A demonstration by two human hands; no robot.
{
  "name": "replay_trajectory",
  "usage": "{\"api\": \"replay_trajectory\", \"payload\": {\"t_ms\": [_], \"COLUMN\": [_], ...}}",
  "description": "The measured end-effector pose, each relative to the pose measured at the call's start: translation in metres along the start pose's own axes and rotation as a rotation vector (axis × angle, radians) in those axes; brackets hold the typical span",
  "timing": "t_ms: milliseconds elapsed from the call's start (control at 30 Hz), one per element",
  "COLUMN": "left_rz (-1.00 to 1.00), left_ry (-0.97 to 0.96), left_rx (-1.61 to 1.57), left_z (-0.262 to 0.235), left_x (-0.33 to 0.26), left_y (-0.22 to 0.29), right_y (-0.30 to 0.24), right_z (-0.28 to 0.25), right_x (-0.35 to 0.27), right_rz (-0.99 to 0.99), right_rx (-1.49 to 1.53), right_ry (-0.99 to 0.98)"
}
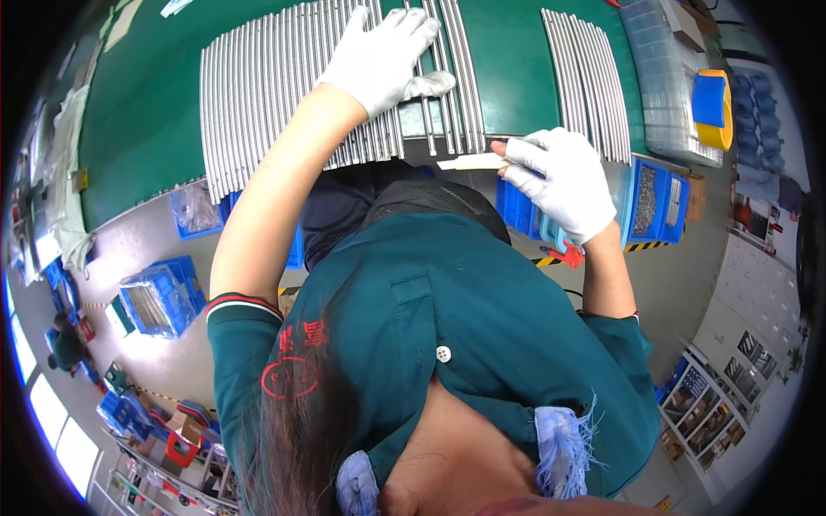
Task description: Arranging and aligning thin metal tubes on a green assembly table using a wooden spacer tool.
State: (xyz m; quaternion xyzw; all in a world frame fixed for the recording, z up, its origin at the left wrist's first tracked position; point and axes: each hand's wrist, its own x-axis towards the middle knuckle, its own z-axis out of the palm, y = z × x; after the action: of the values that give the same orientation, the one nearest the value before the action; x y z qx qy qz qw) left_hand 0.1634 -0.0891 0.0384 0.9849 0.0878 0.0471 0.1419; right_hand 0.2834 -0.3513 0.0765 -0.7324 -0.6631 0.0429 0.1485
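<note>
My left hand, in a white glove, lies over a wide row of shiny metal rods. Its fingers are stretched out and the thumb points right across a few rods set slightly apart from the row. What lies under the palm is hidden. At the table's near edge, my right hand is gloved in white with bare fingertips showing. Its thumb and fingers pinch a flat, pale strip that points left, just below the rod ends. I cannot make out what kind of tool it is.
The rods rest on a green tabletop. A second group of rods lies to the right, beside stacked clear plastic trays and a yellow-and-blue tape roll. Blue bins with small metal parts stand below the table edge.
</note>
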Motion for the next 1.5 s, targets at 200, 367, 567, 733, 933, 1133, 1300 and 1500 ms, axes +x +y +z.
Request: {"api": "replay_trajectory", "payload": {"t_ms": [200,367,567,733,933,1133,1300,1500], "left_rz": [-0.007,0.029,0.038,0.048,0.035,0.051,-0.122,0.009], "left_ry": [-0.014,-0.02,-0.019,0.009,-0.011,-0.076,-0.004,0.005], "left_rx": [0.021,0.019,0.044,0.076,0.108,0.001,-0.212,0.361], "left_z": [-0.002,-0.003,0.001,0.01,0.01,0.0,-0.006,0.009], "left_x": [0.007,0.01,0.011,0.012,0.014,0.013,-0.007,-0.025], "left_y": [0.008,0.012,0.017,0.015,0.017,0.014,-0.015,-0.046], "right_y": [0.0,0.003,0.003,0.001,-0.002,0.001,0.0,-0.004], "right_z": [0.001,0.003,0.001,-0.001,-0.004,-0.002,-0.001,0.002], "right_x": [0.003,0.002,0.0,0.002,0.011,0.011,-0.003,0.003], "right_rz": [0.006,-0.014,-0.002,0.025,0.01,0.033,0.091,0.023], "right_rx": [-0.034,-0.035,-0.034,-0.049,-0.124,-0.06,0.004,0.037], "right_ry": [-0.011,-0.024,-0.033,-0.024,0.039,0.064,0.001,-0.011]}}
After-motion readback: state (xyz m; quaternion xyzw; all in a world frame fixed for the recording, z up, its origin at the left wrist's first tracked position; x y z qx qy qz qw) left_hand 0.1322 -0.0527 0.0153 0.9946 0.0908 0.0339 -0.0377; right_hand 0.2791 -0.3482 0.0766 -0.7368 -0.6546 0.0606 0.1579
